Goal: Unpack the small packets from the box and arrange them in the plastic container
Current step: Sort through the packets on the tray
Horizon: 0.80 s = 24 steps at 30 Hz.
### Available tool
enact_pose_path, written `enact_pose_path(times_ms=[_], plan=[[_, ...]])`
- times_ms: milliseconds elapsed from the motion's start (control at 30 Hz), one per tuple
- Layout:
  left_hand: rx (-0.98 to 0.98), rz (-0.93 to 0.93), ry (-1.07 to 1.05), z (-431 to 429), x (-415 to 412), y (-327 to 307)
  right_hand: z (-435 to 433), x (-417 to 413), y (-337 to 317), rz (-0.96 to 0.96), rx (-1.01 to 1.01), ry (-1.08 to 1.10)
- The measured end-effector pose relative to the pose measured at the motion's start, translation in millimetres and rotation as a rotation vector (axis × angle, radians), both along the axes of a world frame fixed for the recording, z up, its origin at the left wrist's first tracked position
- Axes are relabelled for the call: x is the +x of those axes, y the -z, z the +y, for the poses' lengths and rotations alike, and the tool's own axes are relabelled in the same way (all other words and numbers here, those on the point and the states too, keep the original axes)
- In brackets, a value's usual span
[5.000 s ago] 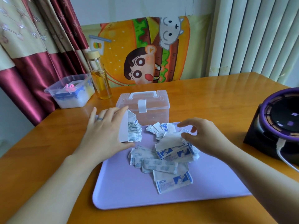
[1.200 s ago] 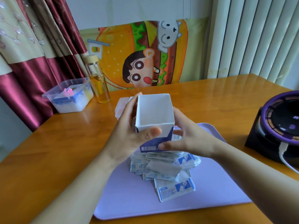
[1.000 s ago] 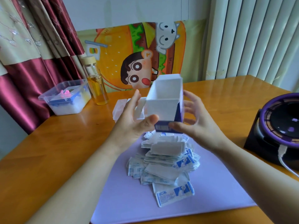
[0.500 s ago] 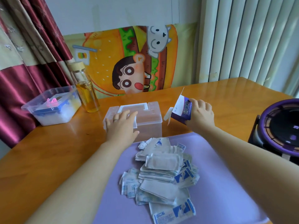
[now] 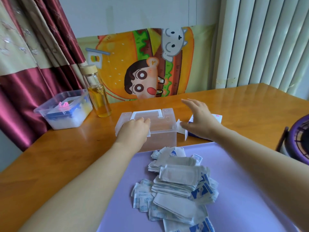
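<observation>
I am working on getting the plastic container (image 5: 164,129) open, just above the centre of the frame, with its lid closed. My left hand (image 5: 133,131) is resting on the lid's near edge, its fingers (image 5: 143,121) bent beside the white latch (image 5: 148,133); I cannot tell whether they are actually gripping the latch. My right hand (image 5: 199,119) is hovering spread and holding nothing over the box (image 5: 217,118), which is lying on its side on the bench (image 5: 58,156) just right of the container.

The packets (image 5: 177,185) are lying in a loose heap on the purple tray (image 5: 242,190) in the lower middle, so unpacking looks finished.

To do this step well, I am planning to steady the container body with the free right hand while the left lifts the latch, since so light a container would probably slide or tip otherwise. I am also aiming to swing the lid away from the heap, then gather packets in squared stacks, not singly.

As for writing, the packets are showing blue print and the box a blue face with a small red mark, all too small to read. The cartoon burger poster (image 5: 145,64) at upper centre is showing no legible text.
</observation>
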State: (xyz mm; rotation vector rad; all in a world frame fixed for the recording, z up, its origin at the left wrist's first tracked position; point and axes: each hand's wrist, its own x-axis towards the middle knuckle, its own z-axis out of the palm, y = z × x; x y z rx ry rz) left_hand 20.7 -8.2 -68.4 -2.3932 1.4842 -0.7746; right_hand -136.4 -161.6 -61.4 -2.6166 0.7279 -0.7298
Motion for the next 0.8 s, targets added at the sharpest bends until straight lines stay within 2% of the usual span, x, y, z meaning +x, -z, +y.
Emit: enact_pose_path(times_ms=[67,167,267,367,467,633,733,800], plan=[[0.050,0.031,-0.008,-2.3,-1.1,-2.7,16.4,8.4,-1.4,0.070,0.049,-0.150],[0.091,0.070,-0.006,-3.9,2.7,-6.7,25.0,20.6,7.5,0.250,-0.034,-0.168],[0.127,0.113,0.020,-4.6,5.8,-17.0,25.1,23.8,9.5,0.244,-0.069,-0.126],[0.116,0.236,0.022,-1.8,9.4,-34.3,23.8,25.3,9.8,0.226,-0.051,-0.124],[-0.015,0.340,0.056,-3.1,16.7,-50.3,23.7,25.8,11.0,0.139,0.037,-0.114],[-0.228,0.092,0.045,-5.2,16.5,-66.2,23.6,24.9,8.8,-0.142,0.195,-0.001],[-0.331,0.131,0.025,-10.8,19.4,-71.0,23.5,26.7,5.8,-0.277,0.236,0.081],[-0.361,0.173,-0.021,-16.1,21.1,-77.4,26.6,26.9,4.9,-0.362,0.183,0.103]])
